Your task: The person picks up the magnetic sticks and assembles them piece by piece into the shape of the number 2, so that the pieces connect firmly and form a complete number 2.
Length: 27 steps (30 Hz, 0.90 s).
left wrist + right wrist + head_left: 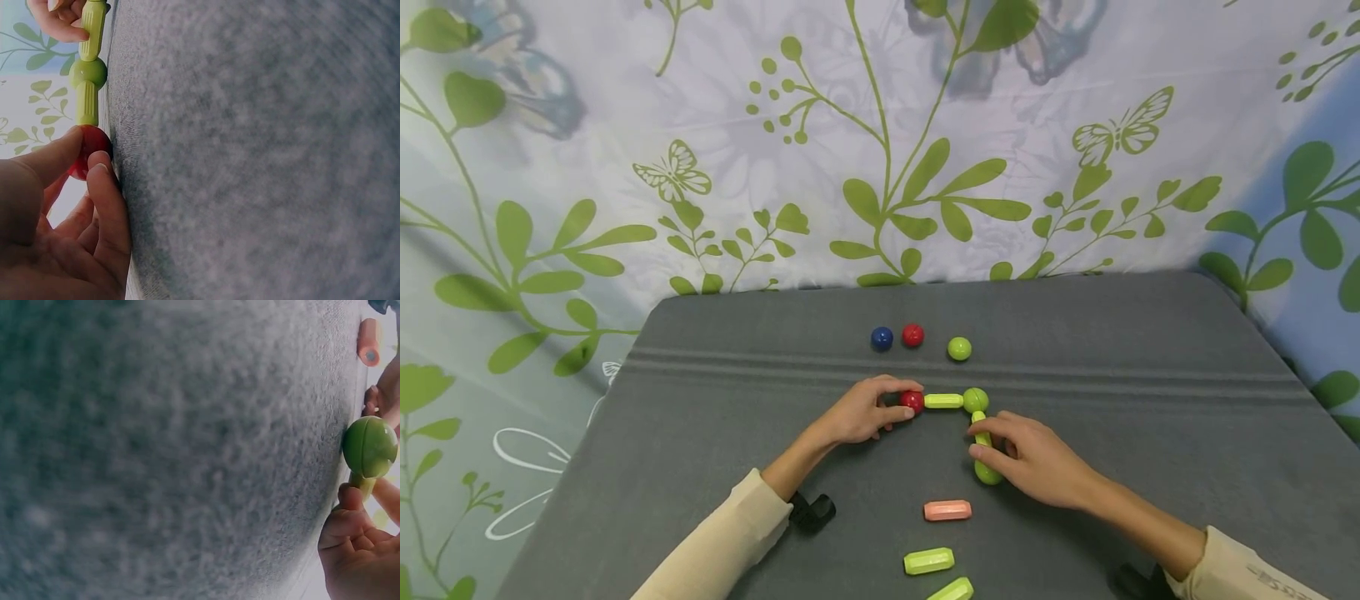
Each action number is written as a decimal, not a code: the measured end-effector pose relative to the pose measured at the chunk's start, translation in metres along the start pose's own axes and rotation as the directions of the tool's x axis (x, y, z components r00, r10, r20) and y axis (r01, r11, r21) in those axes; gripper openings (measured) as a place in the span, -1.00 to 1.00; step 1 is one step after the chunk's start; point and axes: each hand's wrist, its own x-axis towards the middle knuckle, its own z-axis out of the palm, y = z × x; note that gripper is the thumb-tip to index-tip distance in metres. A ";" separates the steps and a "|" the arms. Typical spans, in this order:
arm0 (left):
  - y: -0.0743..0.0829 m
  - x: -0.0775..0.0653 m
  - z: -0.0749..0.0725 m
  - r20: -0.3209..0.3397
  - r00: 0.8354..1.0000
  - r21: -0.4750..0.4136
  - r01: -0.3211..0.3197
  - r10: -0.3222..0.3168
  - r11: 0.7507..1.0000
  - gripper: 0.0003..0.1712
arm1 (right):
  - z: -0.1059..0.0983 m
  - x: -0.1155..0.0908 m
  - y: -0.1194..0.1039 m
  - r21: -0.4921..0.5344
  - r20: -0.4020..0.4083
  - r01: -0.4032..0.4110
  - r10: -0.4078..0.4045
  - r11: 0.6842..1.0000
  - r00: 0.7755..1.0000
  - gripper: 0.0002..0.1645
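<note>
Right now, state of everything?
Front red ball, pinched
Left hand, pinching ball
Lower stick, gripped
Right hand, gripping stick
Upper stick, between balls
Corner ball, between sticks
End ball, touching stick
Blue ball, loose
Back red ball, loose
Back green ball, loose
Orange stick, loose
Second-lowest stick, loose
Bottom stick, cropped, unclear

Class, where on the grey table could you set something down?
Bare room lies between the left hand and the left edge of the table, and right of the far green ball, beyond the right hand. Crowded: between the hands, around the held red ball and joined green rods.
</note>
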 end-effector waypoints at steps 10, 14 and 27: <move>0.000 -0.001 -0.002 -0.002 1.000 0.000 0.025 -0.025 1.000 -0.58 | -0.001 -0.001 -0.004 -0.007 0.006 -0.011 0.011 1.000 1.000 -0.64; 0.000 0.000 -0.002 -0.002 1.000 0.004 0.020 -0.020 1.000 -0.58 | -0.001 -0.003 -0.004 -0.007 0.005 -0.012 0.012 1.000 1.000 -0.62; 0.000 0.000 -0.001 0.002 1.000 0.005 0.019 -0.019 1.000 -0.58 | -0.004 -0.015 -0.001 0.023 -0.061 -0.030 0.031 0.999 0.998 -0.59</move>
